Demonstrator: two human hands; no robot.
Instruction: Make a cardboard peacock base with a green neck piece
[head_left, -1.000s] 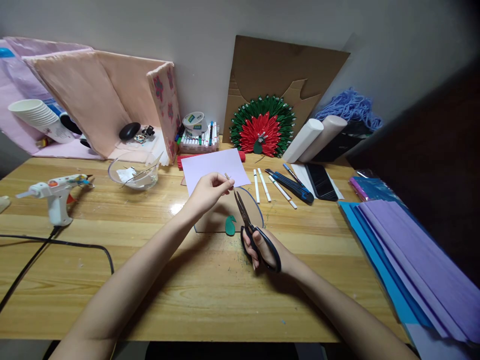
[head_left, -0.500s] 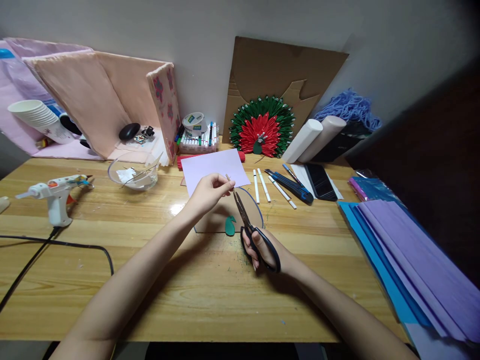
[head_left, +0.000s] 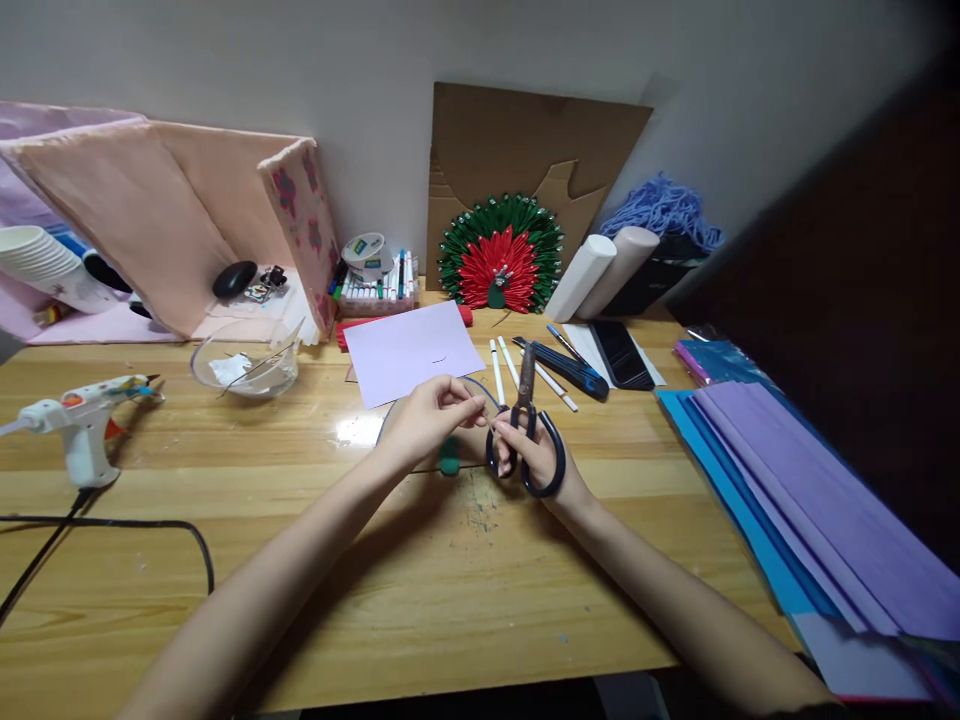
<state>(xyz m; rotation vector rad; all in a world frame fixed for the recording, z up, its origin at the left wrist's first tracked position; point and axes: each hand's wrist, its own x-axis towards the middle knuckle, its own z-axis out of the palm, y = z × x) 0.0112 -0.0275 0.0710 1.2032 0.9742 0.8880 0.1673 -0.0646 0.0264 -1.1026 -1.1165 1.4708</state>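
My right hand (head_left: 536,455) holds black-handled scissors (head_left: 527,375), their blades together and pointing up and away. Its thumb and fingertips meet the end of a thin brownish strip (head_left: 490,421). The strip's other end is pinched between the thumb and fingers of my left hand (head_left: 442,412). Below my hands lies a green cutout (head_left: 449,458), partly covered by my left hand. It rests on a piece of cardboard with a blue-edged curve, mostly hidden. A short dark curved scrap (head_left: 439,360) lies on the lavender paper (head_left: 397,345) beyond.
A glue gun (head_left: 86,420) with its cord and a clear bowl (head_left: 255,375) stand left. White markers (head_left: 498,372), a utility knife (head_left: 570,370) and a phone (head_left: 621,352) lie right. A red-green peacock craft (head_left: 501,260) leans at the back; purple sheets (head_left: 795,500) line the right edge.
The scissors have closed and swung upright, and my right hand has come up to the strip. My left hand has lowered slightly. A dark scrap now lies on the lavender paper. The view has shifted right.
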